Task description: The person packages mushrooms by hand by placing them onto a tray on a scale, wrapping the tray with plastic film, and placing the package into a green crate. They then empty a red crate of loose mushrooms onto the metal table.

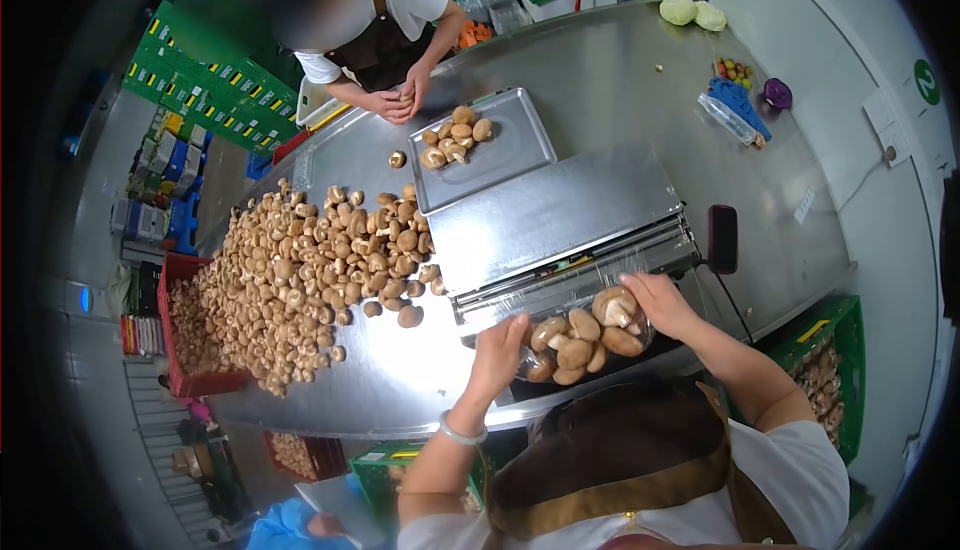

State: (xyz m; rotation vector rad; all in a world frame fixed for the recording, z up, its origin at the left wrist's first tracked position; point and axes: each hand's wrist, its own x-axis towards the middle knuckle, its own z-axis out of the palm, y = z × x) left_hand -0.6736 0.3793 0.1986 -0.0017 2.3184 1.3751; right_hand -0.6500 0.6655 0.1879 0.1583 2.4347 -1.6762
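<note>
A pack of shiitake mushrooms (582,342) with clear plastic film about it is between my hands, at the near edge of the steel wrapping machine (560,212). My left hand (499,352) grips its left end, thumb upward. At the far right end, my right hand (657,303) is closed on the film and the pack's edge. Brown caps and pale stems show through the film; whatever lies beneath them is hidden. Stretched film (610,268) runs over the machine's rollers just behind the pack.
Loose mushrooms (320,250) cover the table's left, beside a red crate (190,375). Across the table, a co-worker's hands (402,100) are together beside a metal tray (525,155) bearing several mushrooms. A phone (722,239), a bottle (727,118) and cabbages (690,13) lie right.
</note>
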